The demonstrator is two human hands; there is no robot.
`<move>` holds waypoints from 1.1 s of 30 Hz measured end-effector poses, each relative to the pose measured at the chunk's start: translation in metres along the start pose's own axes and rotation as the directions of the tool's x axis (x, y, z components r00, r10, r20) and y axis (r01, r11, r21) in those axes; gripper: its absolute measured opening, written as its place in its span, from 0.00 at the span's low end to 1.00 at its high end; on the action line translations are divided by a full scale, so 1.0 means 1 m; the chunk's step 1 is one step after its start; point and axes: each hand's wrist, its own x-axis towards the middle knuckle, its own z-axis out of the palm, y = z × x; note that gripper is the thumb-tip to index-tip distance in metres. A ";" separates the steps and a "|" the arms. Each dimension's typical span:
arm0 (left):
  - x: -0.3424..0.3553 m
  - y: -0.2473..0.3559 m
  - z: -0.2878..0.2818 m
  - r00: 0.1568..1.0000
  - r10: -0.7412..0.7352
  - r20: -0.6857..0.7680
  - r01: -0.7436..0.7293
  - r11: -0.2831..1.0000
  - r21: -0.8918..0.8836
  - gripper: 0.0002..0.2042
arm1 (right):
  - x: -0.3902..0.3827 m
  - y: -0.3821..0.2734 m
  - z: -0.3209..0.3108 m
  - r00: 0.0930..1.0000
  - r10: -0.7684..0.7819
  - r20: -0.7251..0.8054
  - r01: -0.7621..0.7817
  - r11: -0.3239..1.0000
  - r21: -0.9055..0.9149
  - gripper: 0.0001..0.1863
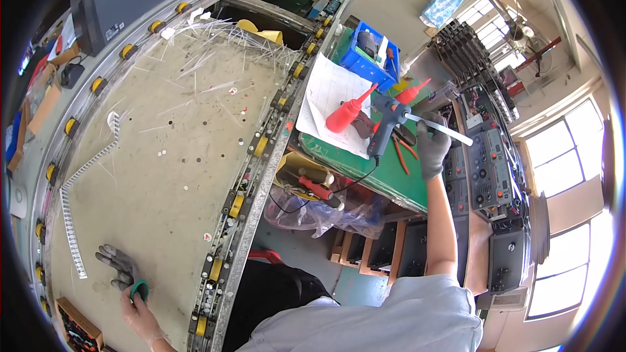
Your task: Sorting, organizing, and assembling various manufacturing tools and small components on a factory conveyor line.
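At the lower left, my bare left hand (139, 316) is closed at the green cuff of a dark grey glove (119, 262) above the beige worktop. The glove's fingers point away from me. On the right, my right hand (433, 150) wears a grey glove. Its fingers close around a long white glue stick (456, 135), which runs into the back of a dark blue-grey hot glue gun (389, 120). The gun is over the green table (404, 186), its cord hanging off the edge. Beside it are a red squeeze bottle (343, 116) and orange-handled pliers (401, 156).
A roller rail (238, 202) borders the beige worktop (176, 215). A bent white strip (72, 234) and scattered clear strands (215, 39) lie there. A blue bin (368, 58) and paper sheets (323, 94) sit on the green table. Electronic units (492, 179) stand at far right.
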 end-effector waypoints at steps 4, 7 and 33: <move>-0.001 0.004 0.002 1.000 0.001 0.024 -0.003 0.998 0.069 0.07 | -0.001 -0.006 0.002 0.974 -0.225 -0.004 0.223 0.966 -0.131 0.09; -0.002 0.005 0.005 0.999 0.016 0.030 -0.018 0.997 0.070 0.07 | 0.000 -0.006 0.001 0.947 -0.322 0.013 0.318 0.929 -0.186 0.09; 0.001 -0.006 0.009 0.997 0.074 0.008 -0.075 0.991 0.110 0.06 | -0.002 0.024 0.014 0.987 0.075 0.144 -0.055 0.990 -0.133 0.10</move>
